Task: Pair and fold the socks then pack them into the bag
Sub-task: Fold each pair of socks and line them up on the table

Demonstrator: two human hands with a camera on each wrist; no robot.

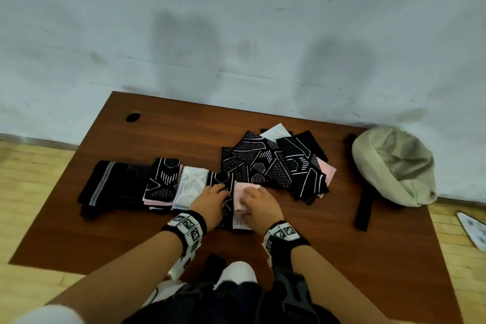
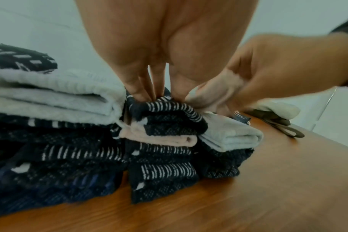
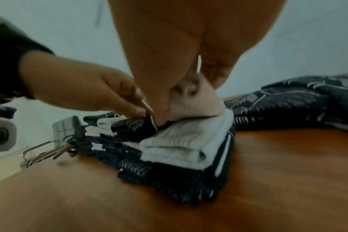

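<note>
On the brown table (image 1: pixel 328 239) a small folded stack lies under both hands: a black patterned sock (image 1: pixel 223 179) (image 2: pixel 169 113) beside a pale pink sock (image 1: pixel 240 198) (image 3: pixel 201 105) on a white one (image 3: pixel 179 141). My left hand (image 1: pixel 221 192) (image 2: pixel 159 95) pinches the black sock's top edge. Thumb and fingers of my right hand (image 1: pixel 249 192) (image 3: pixel 189 94) grip the pink sock's raised end. A loose pile of black patterned socks (image 1: pixel 276 163) lies behind. The beige bag (image 1: pixel 394 166) sits at the table's right edge.
Left of my hands stand folded pairs: black with grey stripes (image 1: pixel 113 184), black over pink (image 1: pixel 163 179), white (image 1: pixel 190 184). The bag's black strap (image 1: pixel 364 208) trails toward the front. A cable hole (image 1: pixel 132 116) is at the back left, against the wall.
</note>
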